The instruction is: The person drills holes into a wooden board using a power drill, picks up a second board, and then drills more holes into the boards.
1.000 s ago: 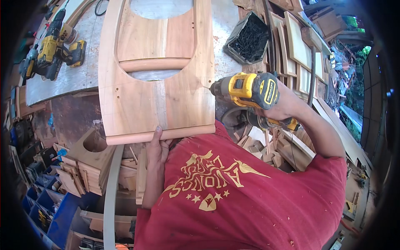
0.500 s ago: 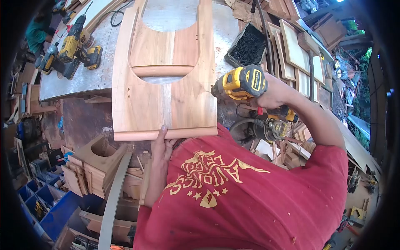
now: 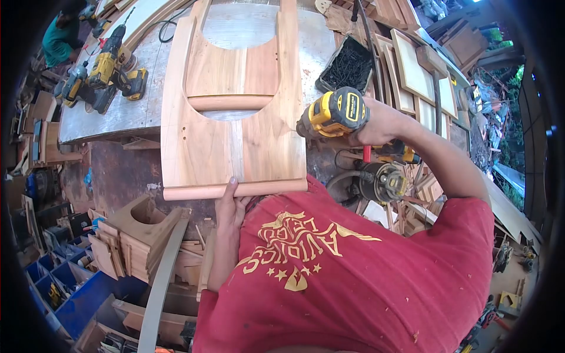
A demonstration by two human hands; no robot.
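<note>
- Right hand (image 3: 376, 126): fingers wrapped tight round the grip of the drill (image 3: 332, 113). Drill is level, nose pointing to 9 o'clock.
- The bit meets the right edge of the panel (image 3: 235, 135), about halfway along its solid near part. Tip is too small to tell how deep it sits.
- Level hold probably suits a straight entry into the thin edge.
- Panel: flat on the bench (image 3: 118, 112), at 12 o'clock from the person's chest. Its near end overhangs the bench edge towards the person, which likely leaves that side edge free for the drill.
- Left hand (image 3: 231, 203): at 6 o'clock of the panel, one fingertip lies over the rail (image 3: 194, 192) along the near end. The other fingers are hidden underneath, so I cannot tell if they clamp.
- That hand looks like a brace, so the sideways push does not slide the panel.
- Crossbar (image 3: 231, 102) spans the panel's cut-out at 12 o'clock of the left hand; two small holes show on the panel's left side.
- Screw tray (image 3: 347, 62): at 1 o'clock of the drill, near the right hand, probably for easy reach.
- Spare drills (image 3: 103, 73): on the bench at 10 o'clock of the panel, well apart.
- Frames (image 3: 418, 70) lean at 2 o'clock; wood parts (image 3: 135, 235) and blue bins (image 3: 65, 282) sit at 8 o'clock, below the bench.
- Another person (image 3: 59, 38) is at 10 o'clock, far corner.
</note>
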